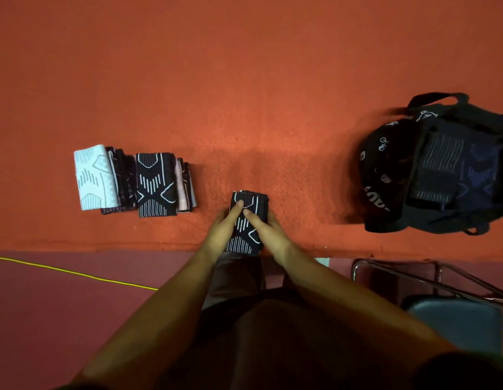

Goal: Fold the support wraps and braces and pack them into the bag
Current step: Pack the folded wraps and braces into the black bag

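Note:
A folded black brace with white line pattern (251,202) lies near the front edge of the orange table (244,94). My left hand (226,226) grips its left side with the thumb on top. My right hand (265,228) grips its right side, thumb also on top. A row of folded braces sits to the left: a white one (91,177), a black patterned one (156,184), and darker ones tucked between and behind them. The open black bag (385,170) stands at the right, with folded braces (447,167) inside.
A metal-framed chair with a grey seat (458,319) stands below the table at the right. A yellow line (76,273) crosses the dark red floor at the left. Bare orange table surface stretches behind the braces and bag.

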Available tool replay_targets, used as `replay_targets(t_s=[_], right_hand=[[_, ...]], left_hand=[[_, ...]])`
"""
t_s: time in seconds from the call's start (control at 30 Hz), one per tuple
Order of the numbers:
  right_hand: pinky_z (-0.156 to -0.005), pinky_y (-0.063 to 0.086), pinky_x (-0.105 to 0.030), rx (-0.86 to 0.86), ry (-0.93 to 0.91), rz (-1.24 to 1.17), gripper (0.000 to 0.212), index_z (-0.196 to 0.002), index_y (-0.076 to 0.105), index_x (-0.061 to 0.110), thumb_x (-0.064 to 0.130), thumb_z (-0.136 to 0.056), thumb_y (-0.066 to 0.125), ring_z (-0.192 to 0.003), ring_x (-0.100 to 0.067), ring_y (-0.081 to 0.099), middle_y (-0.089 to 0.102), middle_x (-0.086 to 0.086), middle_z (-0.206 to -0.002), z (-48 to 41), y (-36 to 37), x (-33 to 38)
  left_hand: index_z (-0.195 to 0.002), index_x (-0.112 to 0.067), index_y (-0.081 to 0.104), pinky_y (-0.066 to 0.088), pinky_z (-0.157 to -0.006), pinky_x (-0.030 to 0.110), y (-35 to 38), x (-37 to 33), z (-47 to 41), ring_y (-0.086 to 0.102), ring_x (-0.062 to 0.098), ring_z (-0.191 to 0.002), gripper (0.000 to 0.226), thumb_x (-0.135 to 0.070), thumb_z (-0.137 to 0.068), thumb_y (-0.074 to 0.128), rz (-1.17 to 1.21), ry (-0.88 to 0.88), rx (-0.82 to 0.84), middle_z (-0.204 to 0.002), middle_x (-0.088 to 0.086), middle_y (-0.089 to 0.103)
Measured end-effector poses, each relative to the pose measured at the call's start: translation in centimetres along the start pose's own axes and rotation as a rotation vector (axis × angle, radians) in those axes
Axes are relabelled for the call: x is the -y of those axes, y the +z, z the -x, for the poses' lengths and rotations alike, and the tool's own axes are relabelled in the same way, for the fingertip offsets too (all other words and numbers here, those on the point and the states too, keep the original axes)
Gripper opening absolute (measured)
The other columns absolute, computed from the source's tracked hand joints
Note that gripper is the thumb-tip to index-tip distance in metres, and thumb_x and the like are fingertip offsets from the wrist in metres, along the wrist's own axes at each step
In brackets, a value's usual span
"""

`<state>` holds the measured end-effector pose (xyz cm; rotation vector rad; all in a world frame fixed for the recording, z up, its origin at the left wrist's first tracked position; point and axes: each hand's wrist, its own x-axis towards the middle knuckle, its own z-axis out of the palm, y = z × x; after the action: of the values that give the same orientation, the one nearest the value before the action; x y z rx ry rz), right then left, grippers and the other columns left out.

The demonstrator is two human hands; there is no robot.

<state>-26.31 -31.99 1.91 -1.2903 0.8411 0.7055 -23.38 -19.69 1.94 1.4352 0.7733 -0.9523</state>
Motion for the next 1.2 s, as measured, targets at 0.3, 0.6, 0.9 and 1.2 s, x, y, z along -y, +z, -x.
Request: replay_targets(t_s=[0.3, 0.6, 0.9, 1.2], right_hand=[[-0.092, 0.057, -0.042, 0.127, -0.051, -0.131, 0.051, -0.135, 0.056, 0.023, 0.043, -0.090, 0.067, -0.104, -0.023, 0.071, 0.073, -0.006, -0.116, 2.4, -2.1, 4.2], [-0.095, 0.055, -0.042, 0.090, -0.374, -0.128, 0.056, -0.123, 0.055, 0.027, 0.049, -0.075, 0.074, -0.106, -0.019, 0.069, 0.068, -0.005, -0.119, 9.3, -9.6, 13.2], [-0.102, 0.050, -0.042, -0.085, -0.618, -0.095, 0.062, -0.120, 0.059, 0.046, 0.073, -0.065, 0.070, -0.116, -0.012, 0.061, 0.056, -0.002, -0.131, 15.1, -23.1, 18.5], [-0.099, 0.053, -0.048, -0.196, -0.531, -0.392, 0.064, -0.121, 0.057, 0.021, 0.048, -0.067, 0.080, -0.104, -0.021, 0.071, 0.073, -0.004, -0.112, 17.9, -35.7, 14.6]], left_hand=[[-0.121, -0.022, 0.069, 0.054, -0.099, 0.049, 2.3, -3.8, 3.5, 0.072, 0.027, -0.103, 0.065, -0.070, -0.076, 0.069, 0.075, 0.080, 0.041, -0.109, 0.010, 0.076], [-0.129, -0.005, 0.054, 0.058, -0.089, 0.049, 10.6, -11.6, 10.7, 0.071, 0.031, -0.102, 0.076, -0.058, -0.076, 0.071, 0.144, 0.435, 0.004, -0.117, 0.017, 0.070], [-0.119, -0.010, 0.055, 0.057, -0.082, 0.042, 25.0, -16.8, 15.0, 0.070, 0.023, -0.088, 0.068, -0.052, -0.070, 0.074, 0.169, 0.617, 0.154, -0.102, 0.011, 0.068], [-0.130, -0.004, 0.057, 0.053, -0.098, 0.053, 38.1, -13.1, 14.7, 0.067, 0.038, -0.110, 0.074, -0.052, -0.077, 0.076, 0.104, 0.434, 0.342, -0.121, 0.021, 0.068]])
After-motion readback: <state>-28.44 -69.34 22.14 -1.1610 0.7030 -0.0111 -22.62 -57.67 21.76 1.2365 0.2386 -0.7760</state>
